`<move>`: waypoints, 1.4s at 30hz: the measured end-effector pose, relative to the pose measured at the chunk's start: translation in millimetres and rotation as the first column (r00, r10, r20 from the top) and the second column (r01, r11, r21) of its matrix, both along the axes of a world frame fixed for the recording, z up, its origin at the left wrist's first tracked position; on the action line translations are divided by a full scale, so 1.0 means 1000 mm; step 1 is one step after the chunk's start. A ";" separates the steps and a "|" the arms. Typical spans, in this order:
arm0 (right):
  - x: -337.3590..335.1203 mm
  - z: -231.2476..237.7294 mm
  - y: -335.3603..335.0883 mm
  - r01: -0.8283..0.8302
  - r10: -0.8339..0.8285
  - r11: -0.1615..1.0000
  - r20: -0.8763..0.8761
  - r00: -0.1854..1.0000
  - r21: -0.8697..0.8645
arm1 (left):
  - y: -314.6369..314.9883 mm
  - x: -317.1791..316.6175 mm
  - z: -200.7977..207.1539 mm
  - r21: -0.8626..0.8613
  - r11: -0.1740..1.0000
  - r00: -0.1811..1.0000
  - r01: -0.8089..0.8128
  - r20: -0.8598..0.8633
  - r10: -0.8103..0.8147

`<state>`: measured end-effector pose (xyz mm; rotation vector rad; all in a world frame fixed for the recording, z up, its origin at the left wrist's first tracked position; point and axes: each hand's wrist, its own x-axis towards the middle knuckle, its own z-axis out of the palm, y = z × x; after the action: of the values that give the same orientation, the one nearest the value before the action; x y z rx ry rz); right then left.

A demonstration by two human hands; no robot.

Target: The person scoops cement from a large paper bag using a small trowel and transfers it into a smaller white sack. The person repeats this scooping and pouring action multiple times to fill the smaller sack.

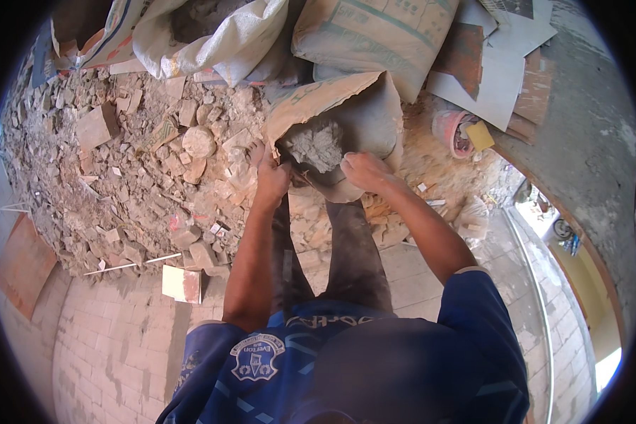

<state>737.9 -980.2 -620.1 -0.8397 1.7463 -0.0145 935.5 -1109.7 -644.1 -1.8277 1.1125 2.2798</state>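
Observation:
In front of me an open brown paper sack (pixel 304 104) leans with its mouth toward me. Grey powdery, lumpy material (pixel 316 145) shows inside it. My left hand (pixel 270 175) is closed on the left edge of the sack's mouth. On the near right edge, my right hand (pixel 367 172) pinches the paper rim. Both forearms reach forward over my legs, and the lower part of the sack is hidden.
A rubble heap (pixel 148 155) spreads to the left. Behind stand a white woven sack (pixel 251 35) and a full paper bag (pixel 381 42). To the right are a pink bucket (pixel 446 128) and stacked sheets (pixel 502 85). Block paving (pixel 113 346) lies nearer me.

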 end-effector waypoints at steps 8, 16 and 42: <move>-0.033 0.041 0.031 -0.108 0.108 0.994 -0.021 0.994 -0.033 | 0.003 0.005 -0.017 -0.022 0.999 0.999 0.032 -0.028 -0.033; -0.078 0.128 0.008 -0.193 0.186 0.964 -0.057 0.981 -0.180 | 0.005 -0.001 -0.012 -0.417 0.865 0.961 0.278 0.115 -0.253; -0.054 0.040 -0.331 -0.426 0.074 0.856 -0.746 0.662 -0.292 | 0.012 0.002 -0.032 -0.307 0.901 0.949 0.308 0.167 -0.267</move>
<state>684.0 -1311.5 -580.6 -1.6008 2.3856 0.1267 937.4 -1097.7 -676.1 -1.7220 1.6984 1.8809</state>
